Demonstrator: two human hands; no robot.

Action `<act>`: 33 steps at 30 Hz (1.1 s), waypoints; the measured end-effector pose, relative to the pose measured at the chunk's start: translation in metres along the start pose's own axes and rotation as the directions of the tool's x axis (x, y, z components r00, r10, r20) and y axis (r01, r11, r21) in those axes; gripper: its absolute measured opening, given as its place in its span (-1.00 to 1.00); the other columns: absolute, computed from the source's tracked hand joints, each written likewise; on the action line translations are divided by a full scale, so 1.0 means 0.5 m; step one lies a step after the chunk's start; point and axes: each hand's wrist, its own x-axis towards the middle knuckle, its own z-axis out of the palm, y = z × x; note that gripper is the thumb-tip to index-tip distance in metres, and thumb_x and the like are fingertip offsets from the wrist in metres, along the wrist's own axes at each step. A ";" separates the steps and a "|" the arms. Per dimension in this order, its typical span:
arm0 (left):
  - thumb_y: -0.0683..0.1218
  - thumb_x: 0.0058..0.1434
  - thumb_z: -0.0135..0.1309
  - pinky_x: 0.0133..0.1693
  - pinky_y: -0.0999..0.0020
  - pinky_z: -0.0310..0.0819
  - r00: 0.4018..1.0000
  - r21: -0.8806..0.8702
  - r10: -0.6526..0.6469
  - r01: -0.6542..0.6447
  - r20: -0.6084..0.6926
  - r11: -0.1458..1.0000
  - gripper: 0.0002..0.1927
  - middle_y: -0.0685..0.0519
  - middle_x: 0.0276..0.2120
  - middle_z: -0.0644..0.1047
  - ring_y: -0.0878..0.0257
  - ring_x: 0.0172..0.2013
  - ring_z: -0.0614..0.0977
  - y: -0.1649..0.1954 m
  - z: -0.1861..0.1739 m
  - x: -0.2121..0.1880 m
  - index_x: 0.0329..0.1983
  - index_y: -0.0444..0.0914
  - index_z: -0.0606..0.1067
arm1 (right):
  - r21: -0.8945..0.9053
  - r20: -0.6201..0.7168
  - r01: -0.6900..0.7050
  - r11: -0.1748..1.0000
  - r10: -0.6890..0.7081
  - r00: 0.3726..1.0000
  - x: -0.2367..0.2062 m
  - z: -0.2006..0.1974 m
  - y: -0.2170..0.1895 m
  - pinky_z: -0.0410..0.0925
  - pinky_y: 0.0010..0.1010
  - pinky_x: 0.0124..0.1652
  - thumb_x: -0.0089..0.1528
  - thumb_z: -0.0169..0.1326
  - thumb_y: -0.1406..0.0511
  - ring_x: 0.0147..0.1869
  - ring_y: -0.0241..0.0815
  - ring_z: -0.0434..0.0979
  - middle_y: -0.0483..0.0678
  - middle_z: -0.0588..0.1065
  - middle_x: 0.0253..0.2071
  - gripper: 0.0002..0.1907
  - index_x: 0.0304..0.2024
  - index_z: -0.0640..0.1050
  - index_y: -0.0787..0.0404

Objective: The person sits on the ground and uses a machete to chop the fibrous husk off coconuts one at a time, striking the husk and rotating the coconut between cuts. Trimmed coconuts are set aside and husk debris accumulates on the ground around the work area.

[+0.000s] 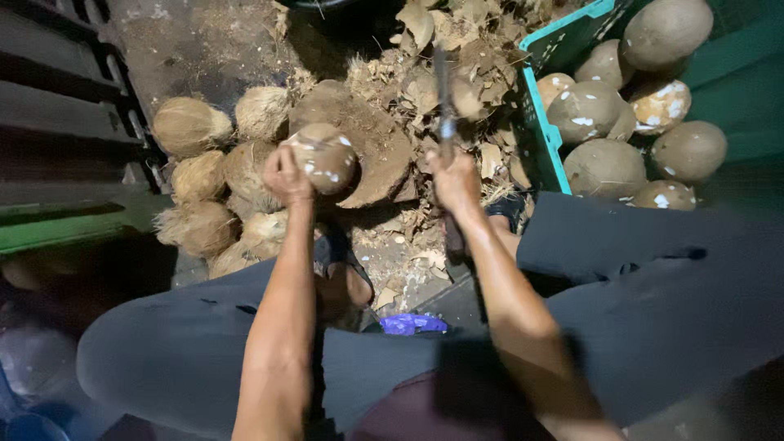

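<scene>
From the head camera I look down on my two bare arms, reaching out over knees in dark trousers; my left hand is curled round a coconut, fingers wrapped on its near-left side, holding it against the top of a wooden block; the nut is brown, mostly stripped, flecked with white patches; my right hand is closed in a fist round the handle of a blade, which stands nearly upright and points away from me, its metal blurred; the blade sits to the right of the coconut, apart from it, above the block's right edge.

To the left of the block lies a pile of husked nuts, pale and fibrous, touching one another; beyond and around the block the ground is strewn with husk scraps, dry and brown; to the right stands a teal crate, its near corner just beside my right hand; inside it sit shelled nuts, smooth, brown, marked with white nicks, heaped one on another; on the far left I see dark slats; between my knees, low in the view, lies a small purple scrap; I cannot tell what it is.
</scene>
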 end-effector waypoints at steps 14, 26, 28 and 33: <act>0.42 -0.09 0.32 0.00 0.00 0.42 0.971 0.255 0.217 -0.236 0.098 0.938 -0.14 -0.22 -0.05 0.55 -0.11 -0.03 0.57 0.090 0.038 -0.067 0.09 -0.26 0.56 | -0.023 0.153 0.411 0.912 -0.403 0.902 -0.042 0.004 -0.005 0.30 -0.17 -0.44 0.34 0.13 0.03 -0.50 -0.18 0.35 -0.05 0.35 -0.61 -0.55 -0.42 0.48 0.27; 0.50 0.07 -0.01 -0.10 -0.05 0.44 0.997 0.253 -0.074 0.062 0.039 0.965 -0.26 -0.18 -0.09 0.63 -0.08 -0.07 0.61 0.116 0.083 -0.050 0.05 -0.08 0.61 | -0.057 0.174 0.393 0.918 -0.379 0.909 -0.072 0.042 0.009 0.39 -0.18 -0.38 0.29 0.11 0.09 -0.46 -0.09 0.49 0.04 0.48 -0.54 -0.65 -0.28 0.53 0.28; 0.47 0.05 0.03 -0.07 -0.05 0.45 0.997 0.275 -0.081 0.076 0.006 0.959 -0.28 -0.21 -0.08 0.63 -0.13 -0.08 0.62 0.121 0.088 -0.052 0.04 -0.08 0.63 | -0.047 0.137 0.405 0.913 -0.396 0.908 -0.070 0.045 0.010 0.37 -0.20 -0.38 0.29 0.11 0.10 -0.49 -0.08 0.46 0.04 0.46 -0.56 -0.64 -0.28 0.51 0.30; 0.42 0.09 0.07 -0.04 -0.03 0.50 0.992 0.241 -0.125 0.117 0.019 0.964 -0.35 -0.19 -0.10 0.66 -0.11 -0.07 0.68 0.147 0.085 -0.057 0.03 -0.10 0.63 | -0.107 0.133 0.357 0.928 -0.343 0.930 -0.063 0.050 0.012 0.30 -0.21 -0.45 0.32 0.09 0.13 -0.51 -0.14 0.41 -0.01 0.44 -0.59 -0.67 -0.34 0.53 0.28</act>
